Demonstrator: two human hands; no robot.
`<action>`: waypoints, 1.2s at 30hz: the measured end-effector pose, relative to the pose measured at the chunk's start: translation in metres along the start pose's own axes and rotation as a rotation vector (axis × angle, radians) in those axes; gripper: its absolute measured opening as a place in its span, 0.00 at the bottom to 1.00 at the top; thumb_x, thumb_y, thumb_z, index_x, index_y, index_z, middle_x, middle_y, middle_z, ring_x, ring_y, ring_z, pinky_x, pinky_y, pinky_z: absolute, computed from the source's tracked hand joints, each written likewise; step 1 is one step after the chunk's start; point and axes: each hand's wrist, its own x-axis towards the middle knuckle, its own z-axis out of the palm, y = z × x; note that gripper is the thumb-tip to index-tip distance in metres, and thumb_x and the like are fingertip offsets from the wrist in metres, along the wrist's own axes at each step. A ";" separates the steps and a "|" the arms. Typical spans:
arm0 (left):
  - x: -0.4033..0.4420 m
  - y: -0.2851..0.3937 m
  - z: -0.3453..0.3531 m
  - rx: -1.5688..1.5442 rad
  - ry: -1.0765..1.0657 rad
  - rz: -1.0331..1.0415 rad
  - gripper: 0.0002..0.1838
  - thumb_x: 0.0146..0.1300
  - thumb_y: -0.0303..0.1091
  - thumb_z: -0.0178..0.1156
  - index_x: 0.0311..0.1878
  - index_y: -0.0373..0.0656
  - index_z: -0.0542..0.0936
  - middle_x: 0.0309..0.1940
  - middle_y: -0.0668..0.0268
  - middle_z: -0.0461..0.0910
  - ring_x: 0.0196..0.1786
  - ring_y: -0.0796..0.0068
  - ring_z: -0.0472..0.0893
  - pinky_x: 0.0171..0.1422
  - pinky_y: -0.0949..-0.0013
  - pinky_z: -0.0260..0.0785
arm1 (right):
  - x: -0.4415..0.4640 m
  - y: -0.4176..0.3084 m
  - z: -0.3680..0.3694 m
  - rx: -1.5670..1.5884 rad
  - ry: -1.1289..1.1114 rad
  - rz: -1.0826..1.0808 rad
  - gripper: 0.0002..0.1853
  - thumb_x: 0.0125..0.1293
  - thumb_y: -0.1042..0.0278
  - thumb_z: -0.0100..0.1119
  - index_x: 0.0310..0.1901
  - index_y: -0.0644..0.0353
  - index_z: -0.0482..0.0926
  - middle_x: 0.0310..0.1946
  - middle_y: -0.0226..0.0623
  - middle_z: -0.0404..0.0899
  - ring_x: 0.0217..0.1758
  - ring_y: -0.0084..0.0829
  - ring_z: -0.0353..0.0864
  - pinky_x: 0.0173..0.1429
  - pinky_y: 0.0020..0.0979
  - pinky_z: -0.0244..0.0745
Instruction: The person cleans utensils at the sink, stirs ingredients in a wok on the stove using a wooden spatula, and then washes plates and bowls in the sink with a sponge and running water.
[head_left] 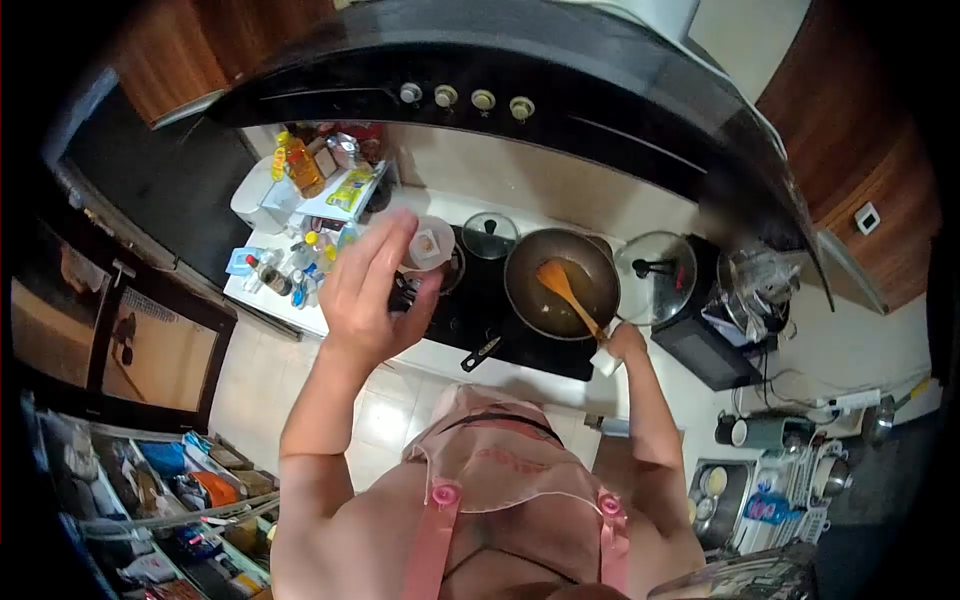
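Note:
My left hand (365, 290) is raised at the left of the cooktop, its fingers and thumb around a small round translucent container (428, 243) with a pale square label. My right hand (627, 343) is closed at the front right edge of the dark frying pan (530, 290). A small white thing (605, 361) shows at its fingers, too unclear to name. Beside that hand ends the handle of a wooden spatula (563, 288), whose blade rests in the pan. Shallow liquid with a few pale bits covers the pan's bottom.
Glass lids (489, 236) (655, 272) lie behind and right of the pan. A second black handle (482, 353) points forward on the cooktop (530, 362). Bottles (300, 168) and packets crowd the left counter. A range hood (480, 130) hangs overhead; a sink (722, 490) is at right.

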 end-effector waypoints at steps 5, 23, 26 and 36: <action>0.058 0.030 0.024 0.193 0.021 0.085 0.41 0.49 0.34 0.73 0.70 0.42 0.72 0.71 0.61 0.72 0.32 0.68 0.78 0.34 0.71 0.74 | 0.028 0.015 0.020 0.059 0.034 -0.069 0.26 0.56 0.53 0.71 0.50 0.66 0.84 0.52 0.52 0.84 0.55 0.48 0.84 0.60 0.41 0.79; 0.070 0.035 0.068 0.259 0.176 0.151 0.32 0.63 0.36 0.64 0.70 0.38 0.73 0.72 0.55 0.70 0.47 0.62 0.86 0.44 0.70 0.78 | -0.042 -0.029 -0.020 0.347 0.678 -0.317 0.14 0.68 0.58 0.57 0.39 0.59 0.86 0.30 0.52 0.84 0.36 0.56 0.85 0.43 0.51 0.80; 0.030 0.035 0.064 0.075 0.068 0.137 0.28 0.60 0.35 0.67 0.63 0.35 0.77 0.66 0.53 0.76 0.49 0.60 0.86 0.45 0.68 0.79 | -0.057 -0.023 -0.024 0.472 0.800 -0.230 0.12 0.67 0.61 0.59 0.41 0.59 0.87 0.29 0.53 0.84 0.35 0.56 0.84 0.42 0.50 0.80; -0.236 -0.038 0.203 -0.453 -0.872 -0.726 0.30 0.64 0.60 0.64 0.47 0.37 0.82 0.41 0.56 0.87 0.43 0.62 0.87 0.48 0.59 0.79 | -0.111 -0.032 -0.018 -0.148 0.662 -0.498 0.06 0.63 0.71 0.55 0.36 0.57 0.83 0.33 0.41 0.84 0.32 0.42 0.87 0.37 0.41 0.83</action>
